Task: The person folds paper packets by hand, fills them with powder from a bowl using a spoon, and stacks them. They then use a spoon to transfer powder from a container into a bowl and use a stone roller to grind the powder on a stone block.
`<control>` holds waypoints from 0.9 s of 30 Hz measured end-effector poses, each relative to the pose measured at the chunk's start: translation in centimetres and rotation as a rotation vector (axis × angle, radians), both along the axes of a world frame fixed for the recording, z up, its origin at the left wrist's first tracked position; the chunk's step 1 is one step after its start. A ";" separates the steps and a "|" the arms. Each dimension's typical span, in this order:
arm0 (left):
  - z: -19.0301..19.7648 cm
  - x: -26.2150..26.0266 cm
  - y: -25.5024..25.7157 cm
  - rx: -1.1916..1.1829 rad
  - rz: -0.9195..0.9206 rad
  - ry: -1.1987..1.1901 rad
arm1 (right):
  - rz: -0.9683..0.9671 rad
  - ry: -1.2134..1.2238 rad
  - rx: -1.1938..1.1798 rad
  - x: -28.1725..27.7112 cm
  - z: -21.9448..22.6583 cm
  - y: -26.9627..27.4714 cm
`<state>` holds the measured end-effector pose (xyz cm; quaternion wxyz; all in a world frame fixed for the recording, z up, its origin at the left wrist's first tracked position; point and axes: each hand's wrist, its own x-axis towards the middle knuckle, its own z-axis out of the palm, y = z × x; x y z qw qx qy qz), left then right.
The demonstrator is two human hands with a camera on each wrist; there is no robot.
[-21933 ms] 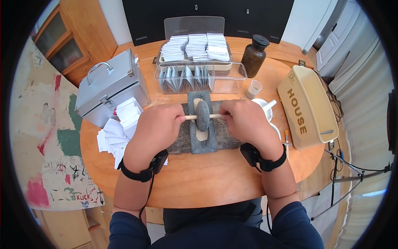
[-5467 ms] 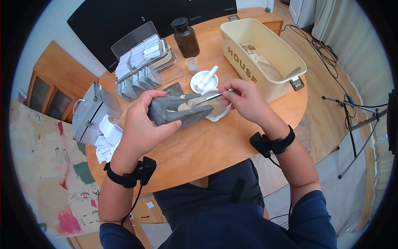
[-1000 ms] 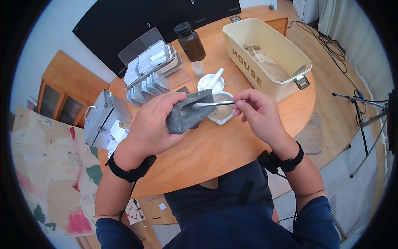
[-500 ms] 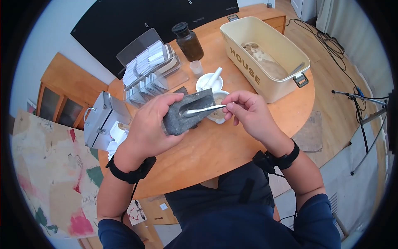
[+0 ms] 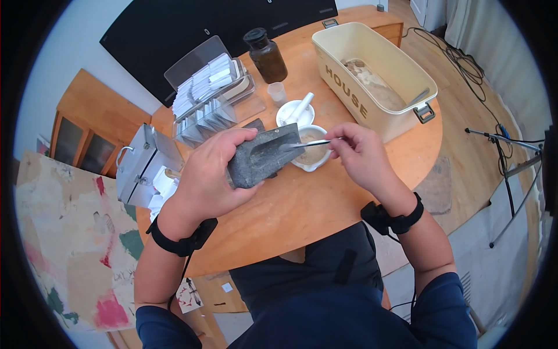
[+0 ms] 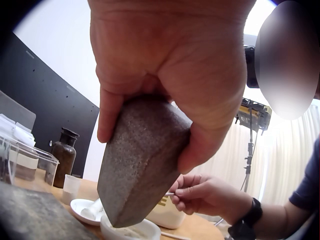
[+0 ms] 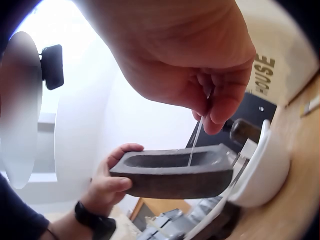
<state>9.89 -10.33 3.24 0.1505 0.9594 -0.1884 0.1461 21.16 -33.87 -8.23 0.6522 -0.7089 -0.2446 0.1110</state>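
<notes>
Left hand grips trough, tilted, end near bowl; right hand pinches spoon, tip in trough's groove. Slipping grip could drop trough onto bowl, spilling powder; hasty stroke could dust table.

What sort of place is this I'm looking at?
Likely a home studio or small craft workshop. Someone holds a stone trough above a wooden table where a pestle rests in a white dish near a brown jar.
</notes>
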 end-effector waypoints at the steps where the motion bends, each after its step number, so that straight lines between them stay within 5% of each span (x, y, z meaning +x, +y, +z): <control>1: 0.1 -0.1 0.1 0.002 0.018 0.021 | -0.128 -0.206 -0.149 0.2 0.0 -0.1; 9: 0.1 -0.1 0.1 0.024 0.020 0.042 | -0.130 -0.256 -0.083 -0.2 0.0 -0.2; 12: 0.2 0.0 0.0 0.073 -0.027 0.011 | -0.190 -0.147 -0.096 -0.3 0.6 -0.1; 15: 0.6 0.3 -0.3 0.122 -0.065 -0.015 | -0.023 0.070 0.072 -0.6 0.5 -0.1; 17: 0.8 0.3 -0.3 0.165 -0.085 -0.033 | -0.221 -0.167 -0.144 -0.1 0.1 -0.4; 20: 1.1 0.3 -0.7 0.153 -0.105 -0.046 | -0.146 -0.003 0.026 -0.5 0.8 -0.3; 23: 1.2 0.2 -0.9 0.144 -0.099 -0.035 | -0.165 -0.146 -0.096 -0.3 -0.2 -0.6; 27: 0.9 0.1 -0.4 0.143 -0.090 -0.044 | -0.211 -0.018 -0.035 -0.5 0.7 -1.1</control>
